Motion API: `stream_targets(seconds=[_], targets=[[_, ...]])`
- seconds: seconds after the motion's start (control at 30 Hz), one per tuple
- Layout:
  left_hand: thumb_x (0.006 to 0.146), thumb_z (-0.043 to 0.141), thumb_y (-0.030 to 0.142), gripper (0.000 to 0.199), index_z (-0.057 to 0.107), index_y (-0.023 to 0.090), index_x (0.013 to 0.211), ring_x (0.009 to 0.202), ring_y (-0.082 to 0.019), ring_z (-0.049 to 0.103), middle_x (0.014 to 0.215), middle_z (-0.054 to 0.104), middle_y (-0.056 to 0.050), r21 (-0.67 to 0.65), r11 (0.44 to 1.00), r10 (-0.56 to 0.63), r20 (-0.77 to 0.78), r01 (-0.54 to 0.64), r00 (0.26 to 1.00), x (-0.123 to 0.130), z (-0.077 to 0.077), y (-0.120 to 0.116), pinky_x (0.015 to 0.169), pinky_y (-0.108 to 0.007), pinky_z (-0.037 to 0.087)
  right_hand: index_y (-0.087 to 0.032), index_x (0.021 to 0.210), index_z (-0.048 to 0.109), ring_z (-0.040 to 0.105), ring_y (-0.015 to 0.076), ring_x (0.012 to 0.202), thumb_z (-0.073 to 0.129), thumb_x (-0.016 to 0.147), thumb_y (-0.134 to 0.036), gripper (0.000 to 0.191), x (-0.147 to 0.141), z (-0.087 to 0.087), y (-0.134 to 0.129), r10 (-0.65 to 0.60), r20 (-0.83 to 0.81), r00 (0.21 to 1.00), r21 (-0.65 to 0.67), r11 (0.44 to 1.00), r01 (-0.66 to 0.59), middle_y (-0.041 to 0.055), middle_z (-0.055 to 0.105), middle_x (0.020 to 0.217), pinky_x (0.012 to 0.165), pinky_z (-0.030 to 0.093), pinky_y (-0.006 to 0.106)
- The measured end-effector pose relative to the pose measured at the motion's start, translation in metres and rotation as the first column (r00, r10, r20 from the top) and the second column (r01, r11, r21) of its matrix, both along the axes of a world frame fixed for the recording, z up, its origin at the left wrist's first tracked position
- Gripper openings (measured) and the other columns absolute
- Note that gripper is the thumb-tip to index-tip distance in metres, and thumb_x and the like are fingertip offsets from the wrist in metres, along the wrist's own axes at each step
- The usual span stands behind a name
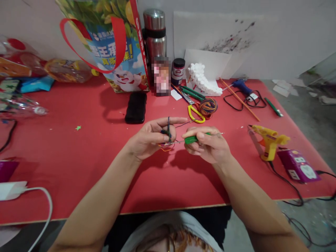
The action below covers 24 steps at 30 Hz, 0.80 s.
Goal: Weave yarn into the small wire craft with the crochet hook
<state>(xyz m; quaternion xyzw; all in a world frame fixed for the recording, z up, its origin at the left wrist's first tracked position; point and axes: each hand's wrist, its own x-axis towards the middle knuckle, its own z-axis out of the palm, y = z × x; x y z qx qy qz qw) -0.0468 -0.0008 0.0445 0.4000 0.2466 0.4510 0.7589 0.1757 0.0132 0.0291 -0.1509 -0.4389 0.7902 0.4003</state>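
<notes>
My left hand (147, 138) is closed around a small piece of dark multicoloured yarn work (166, 133), pinched by the thumb. Its index finger stretches out to the right, and a yarn strand loops around the fingers. An orange strand hangs below. My right hand (211, 145) grips a crochet hook (191, 139) by its green handle. The hook's thin metal shaft points left and reaches the yarn work; whether its tip sits inside a loop is too small to tell. A strand runs from the left hand to a multicoloured yarn ball (209, 105) behind the hands.
Yellow-handled scissors (196, 114) lie beside the ball on the red table (86, 168). A black phone (135, 107), a gift bag (123, 59) and a steel flask (155, 35) are behind. At right are a yellow glue gun (270, 138) and a purple power box (299, 165) with cords.
</notes>
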Motion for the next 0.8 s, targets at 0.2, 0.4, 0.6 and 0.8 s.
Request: stream_targets(seconds=[0.2, 0.4, 0.6, 0.8], targets=[[0.077, 0.086, 0.013, 0.055, 0.077, 0.019, 0.132, 0.066, -0.008, 0.059, 0.078, 0.066, 0.0, 0.008, 0.96, 0.278, 0.059, -0.279, 0.959, 0.018, -0.003, -0.001, 0.062, -0.018, 0.051, -0.016, 0.104, 0.086, 0.031, 0.0058, 0.052, 0.075, 0.09, -0.031, 0.024, -0.013, 0.006, -0.004, -0.217, -0.056, 0.975, -0.18, 0.962, 0.204, -0.0021, 0.054, 0.066, 0.049, 0.036, 0.022], [0.077, 0.09, 0.018, 0.051, 0.078, 0.021, 0.126, 0.067, -0.009, 0.063, 0.082, 0.07, 0.0, 0.002, 0.929, 0.369, 0.052, -0.37, 0.928, 0.025, -0.002, -0.002, 0.062, -0.018, 0.056, -0.015, 0.104, 0.085, 0.03, 0.0074, 0.055, 0.071, 0.091, -0.029, 0.024, -0.017, 0.007, -0.002, -0.264, -0.052, 0.963, -0.246, 0.938, 0.244, -0.0014, 0.052, 0.069, 0.05, 0.037, 0.021], [0.078, 0.091, 0.02, 0.05, 0.078, 0.024, 0.126, 0.064, -0.009, 0.066, 0.094, 0.079, -0.003, 0.043, 0.927, 0.37, 0.059, -0.373, 0.927, 0.025, -0.003, -0.002, 0.058, -0.018, 0.057, -0.015, 0.104, 0.085, 0.031, 0.0072, 0.054, 0.07, 0.091, -0.028, 0.024, -0.016, 0.004, -0.002, -0.266, -0.029, 0.964, -0.229, 0.94, 0.252, -0.0011, 0.053, 0.069, 0.051, 0.038, 0.022], [0.069, 0.093, 0.007, 0.058, 0.081, 0.025, 0.122, 0.07, -0.009, 0.07, 0.08, 0.07, 0.003, 0.024, 0.889, 0.458, -0.011, -0.457, 0.889, 0.025, -0.004, -0.001, 0.066, -0.016, 0.061, -0.013, 0.104, 0.085, 0.034, 0.0068, 0.055, 0.067, 0.092, -0.024, 0.024, -0.019, 0.004, -0.004, -0.277, -0.069, 0.958, -0.265, 0.931, 0.25, -0.0009, 0.054, 0.068, 0.052, 0.038, 0.02]])
